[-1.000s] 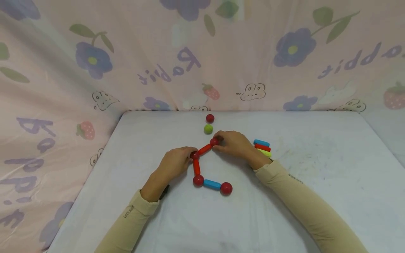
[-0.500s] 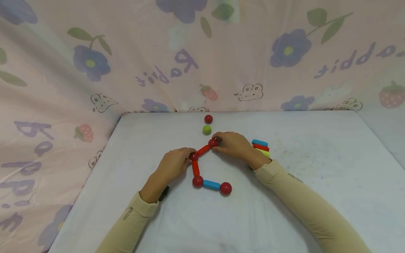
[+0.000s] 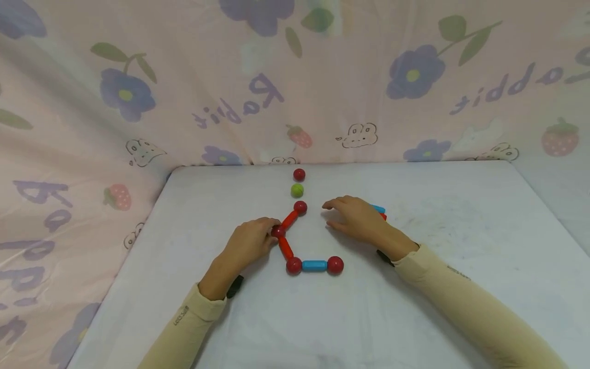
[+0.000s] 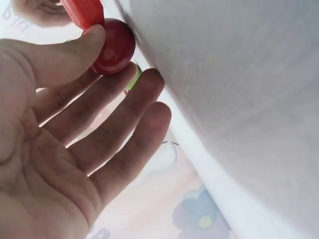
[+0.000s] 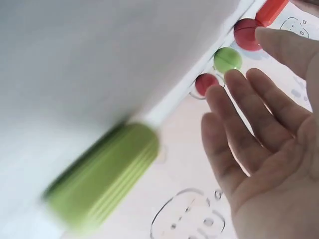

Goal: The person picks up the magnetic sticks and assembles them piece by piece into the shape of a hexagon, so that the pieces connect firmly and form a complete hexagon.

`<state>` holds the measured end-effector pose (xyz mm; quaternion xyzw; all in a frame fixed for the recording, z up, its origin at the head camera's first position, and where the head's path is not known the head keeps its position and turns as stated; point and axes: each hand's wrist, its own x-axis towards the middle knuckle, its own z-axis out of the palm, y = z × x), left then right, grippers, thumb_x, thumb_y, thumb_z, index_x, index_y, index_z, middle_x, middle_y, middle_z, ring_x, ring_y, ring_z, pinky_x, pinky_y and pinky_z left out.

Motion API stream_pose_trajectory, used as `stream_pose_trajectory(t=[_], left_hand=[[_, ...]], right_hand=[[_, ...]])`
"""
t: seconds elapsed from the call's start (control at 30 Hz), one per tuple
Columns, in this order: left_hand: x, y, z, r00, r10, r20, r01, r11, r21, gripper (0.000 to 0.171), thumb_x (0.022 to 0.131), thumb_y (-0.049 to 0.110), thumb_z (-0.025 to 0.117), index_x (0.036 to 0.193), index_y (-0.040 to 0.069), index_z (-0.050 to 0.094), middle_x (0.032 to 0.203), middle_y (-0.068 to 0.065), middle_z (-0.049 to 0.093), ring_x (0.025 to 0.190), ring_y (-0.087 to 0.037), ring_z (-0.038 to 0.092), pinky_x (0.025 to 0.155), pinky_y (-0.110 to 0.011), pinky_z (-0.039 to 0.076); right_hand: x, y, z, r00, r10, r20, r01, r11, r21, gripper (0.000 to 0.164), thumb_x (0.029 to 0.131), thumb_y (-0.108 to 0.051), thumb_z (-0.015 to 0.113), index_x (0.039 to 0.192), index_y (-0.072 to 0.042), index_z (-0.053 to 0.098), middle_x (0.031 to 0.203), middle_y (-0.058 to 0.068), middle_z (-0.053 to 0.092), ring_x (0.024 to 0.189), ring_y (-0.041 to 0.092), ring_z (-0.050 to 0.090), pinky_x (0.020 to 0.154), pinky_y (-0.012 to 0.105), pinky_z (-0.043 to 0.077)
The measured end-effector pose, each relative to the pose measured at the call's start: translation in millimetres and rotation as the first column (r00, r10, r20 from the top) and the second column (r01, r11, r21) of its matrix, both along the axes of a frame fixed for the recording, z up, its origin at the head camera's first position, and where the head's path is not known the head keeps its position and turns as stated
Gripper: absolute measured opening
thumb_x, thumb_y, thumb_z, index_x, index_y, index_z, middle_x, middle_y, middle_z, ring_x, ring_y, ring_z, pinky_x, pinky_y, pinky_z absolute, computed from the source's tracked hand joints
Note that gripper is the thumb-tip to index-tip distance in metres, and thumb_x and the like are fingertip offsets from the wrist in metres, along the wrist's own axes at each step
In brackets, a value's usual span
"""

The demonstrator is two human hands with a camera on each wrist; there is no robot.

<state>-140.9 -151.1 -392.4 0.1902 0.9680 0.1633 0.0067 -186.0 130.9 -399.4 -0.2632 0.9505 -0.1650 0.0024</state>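
Note:
A chain of red balls and rods lies on the white table [image 3: 415, 287]. My left hand [image 3: 249, 240] pinches the red ball [image 4: 117, 47] at its left bend between thumb and fingers. From that ball one red rod [image 3: 290, 220] leads up to a red end ball [image 3: 300, 207]. Another red rod [image 3: 286, 248] runs down to a corner ball [image 3: 294, 265], where a blue rod [image 3: 315, 265] joins it to a last red ball [image 3: 335, 265]. My right hand [image 3: 357, 219] is off to the right of the chain, fingers relaxed and holding nothing.
Beyond the chain sit a loose green ball [image 3: 297, 190] and a red ball [image 3: 299, 175]. Partly hidden behind my right hand are a blue rod [image 3: 379, 209] and a red one; a yellow-green rod [image 5: 102, 179] shows in the right wrist view. A printed curtain [image 3: 322, 92] borders the table.
My right hand has let go of the upper end ball and moved right, toward the loose rods. The chain has turned slightly, its blue rod now nearly level. My left hand keeps its pinch.

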Motion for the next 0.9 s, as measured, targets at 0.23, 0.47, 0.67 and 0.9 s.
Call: stream_pose_trajectory(t=[0.23,0.47,0.67,0.9], left_hand=[[7.5,-3.9,1.6,1.0,0.019,0.024,-0.019,1.0,-0.01,0.041,0.085,0.016,0.079,0.123,0.011,0.068,0.104,-0.003,0.072,0.078,-0.014,0.059,0.074,-0.032,0.054],[12.4,-6.0,1.4,0.999,0.033,0.023,-0.033,0.999,-0.007,0.042,0.085,0.017,0.079,0.125,0.01,0.067,0.11,-0.005,0.072,0.082,-0.016,0.061,0.077,-0.034,0.056],[14.2,-4.0,-0.6,0.999,0.03,0.027,-0.03,1.0,0.002,0.042,0.084,0.016,0.079,0.124,0.009,0.067,0.108,-0.006,0.072,0.083,-0.017,0.062,0.079,-0.035,0.057],[13.1,-0.7,-1.2,1.0,0.016,0.008,-0.016,1.0,-0.001,0.042,0.084,0.015,0.079,0.124,0.008,0.067,0.108,-0.006,0.072,0.084,-0.017,0.063,0.08,-0.036,0.058]], right_hand=[[17.0,40.4,3.4,0.994,-0.048,-0.096,0.047,0.999,-0.015,0.034,0.088,-0.022,0.074,0.121,-0.014,0.068,0.123,0.008,0.068,0.117,0.029,0.062,0.099,0.048,0.051],[26.2,69.7,3.5,0.977,-0.11,-0.181,0.101,0.993,-0.056,0.028,0.087,-0.023,0.076,0.113,-0.012,0.07,0.117,0.008,0.066,0.111,0.027,0.059,0.091,0.047,0.054],[37.1,80.7,1.0,0.98,-0.125,-0.153,0.127,0.992,0.002,0.028,0.085,-0.022,0.078,0.11,-0.01,0.071,0.107,0.008,0.068,0.099,0.028,0.063,0.08,0.047,0.056],[42.6,86.9,0.0,0.986,-0.161,-0.051,0.163,0.986,0.034,0.03,0.086,-0.022,0.078,0.112,-0.011,0.07,0.108,0.008,0.068,0.094,0.024,0.063,0.08,0.046,0.055]])
